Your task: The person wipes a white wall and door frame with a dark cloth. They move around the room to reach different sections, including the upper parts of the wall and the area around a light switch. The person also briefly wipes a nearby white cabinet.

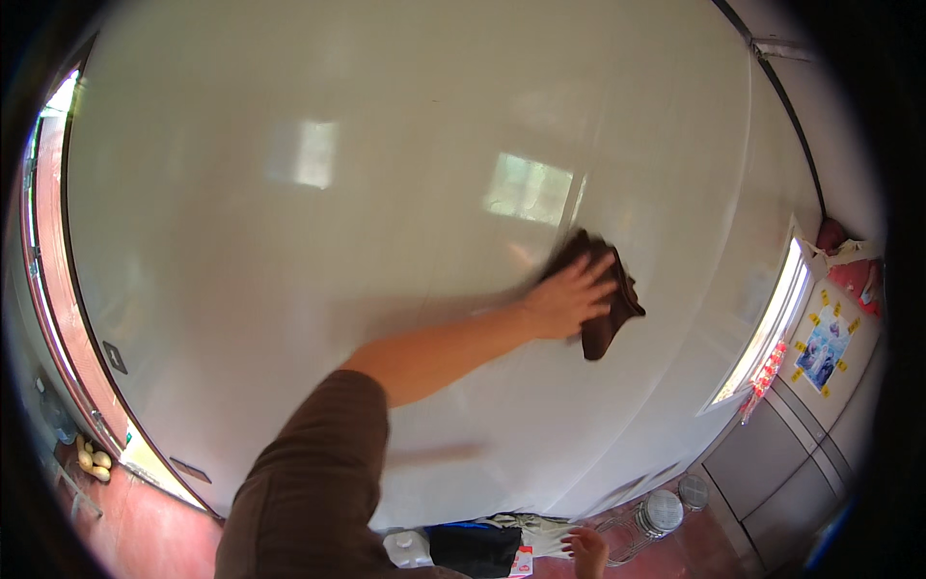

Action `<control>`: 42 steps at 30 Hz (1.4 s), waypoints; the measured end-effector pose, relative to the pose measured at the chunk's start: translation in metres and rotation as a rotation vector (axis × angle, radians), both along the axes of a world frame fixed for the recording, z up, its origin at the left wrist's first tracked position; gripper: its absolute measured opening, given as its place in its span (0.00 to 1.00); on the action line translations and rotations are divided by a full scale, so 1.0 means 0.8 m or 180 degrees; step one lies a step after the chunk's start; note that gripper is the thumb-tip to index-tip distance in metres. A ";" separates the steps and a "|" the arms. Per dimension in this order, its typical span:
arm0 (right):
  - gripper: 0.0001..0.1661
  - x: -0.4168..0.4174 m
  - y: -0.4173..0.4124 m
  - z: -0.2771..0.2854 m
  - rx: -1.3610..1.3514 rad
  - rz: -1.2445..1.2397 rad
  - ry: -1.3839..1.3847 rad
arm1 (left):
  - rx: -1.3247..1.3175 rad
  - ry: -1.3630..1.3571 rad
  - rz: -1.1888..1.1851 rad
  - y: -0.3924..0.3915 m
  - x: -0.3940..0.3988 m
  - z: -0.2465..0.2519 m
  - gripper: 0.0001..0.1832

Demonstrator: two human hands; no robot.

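My left hand (pixel 571 297) presses a dark brown cloth (pixel 604 315) against a large, glossy, pale wall (pixel 362 239). Its fingers are spread over the cloth, whose folded edge stands off to the right, and the cloth is slightly blurred. A brown sleeve covers my upper left arm. At the bottom edge, my right hand (pixel 587 550) hangs with its fingers apart and nothing seen in it, near a pale crumpled cloth (pixel 546 535). Window light reflects on the wall above my left hand.
Low down are a black cloth (pixel 474 548), a white plastic container (pixel 406 548) and metal stools with round seats (pixel 660 512). A doorway (pixel 61 217) is at left, with gourds (pixel 94 462) on the red floor. A window (pixel 763 326) and a taped poster (pixel 825 349) are at right.
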State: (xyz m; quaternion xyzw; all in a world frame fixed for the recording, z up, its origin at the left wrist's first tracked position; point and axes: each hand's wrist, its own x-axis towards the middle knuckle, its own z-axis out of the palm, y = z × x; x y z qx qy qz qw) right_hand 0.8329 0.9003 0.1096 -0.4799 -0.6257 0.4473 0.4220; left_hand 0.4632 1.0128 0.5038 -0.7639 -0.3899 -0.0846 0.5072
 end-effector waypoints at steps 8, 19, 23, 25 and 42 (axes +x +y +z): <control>0.11 0.102 0.140 -0.031 0.0086 -0.0936 0.0817 | 0.2911 -0.1279 0.1381 -0.174 -0.195 0.152 0.32; 0.35 0.025 0.433 0.328 0.3231 -0.0909 -0.0255 | 0.3687 -0.2003 0.1554 -0.203 -0.255 0.234 0.31; 0.35 -0.033 0.498 0.484 0.4429 -0.0964 -0.0224 | 0.3648 -0.1101 0.1668 -0.041 -0.110 0.231 0.31; 0.34 -0.057 0.526 0.516 0.4697 -0.0957 -0.0048 | 0.3301 -0.1070 0.1444 0.038 -0.025 0.229 0.31; 0.30 -0.111 0.520 0.528 0.4928 -0.1525 0.0170 | 0.1691 0.0451 0.0956 0.257 0.220 0.274 0.24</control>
